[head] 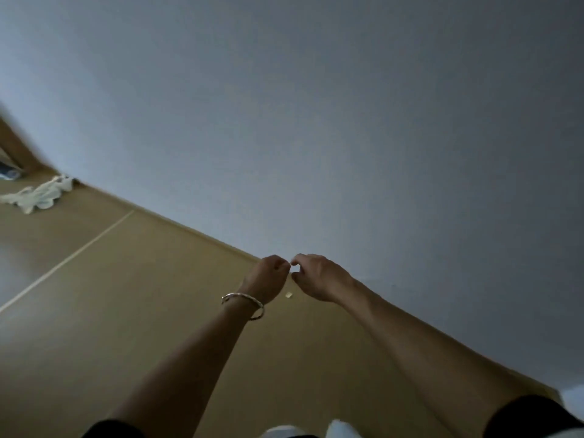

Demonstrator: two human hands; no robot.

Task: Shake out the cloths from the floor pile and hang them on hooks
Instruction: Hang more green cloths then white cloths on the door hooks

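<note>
A small pile of white cloths (41, 195) lies crumpled on the tan floor at the far left, close to the wall's base. Both my arms reach out in front of me, far to the right of that pile. My left hand (269, 275), with a silver bracelet on its wrist, is curled into a loose fist and nothing shows in it. My right hand (319, 277) is beside it, its fingertips curled in almost against the left knuckles, also with nothing visible in it. No hooks are in view.
A plain grey-white wall (316, 121) fills the upper frame and meets the floor along a diagonal skirting line. A tiny pale scrap (288, 295) lies on the floor below my hands. A white seam (66, 262) crosses the floor. Something blue (9, 174) sits at the far left edge.
</note>
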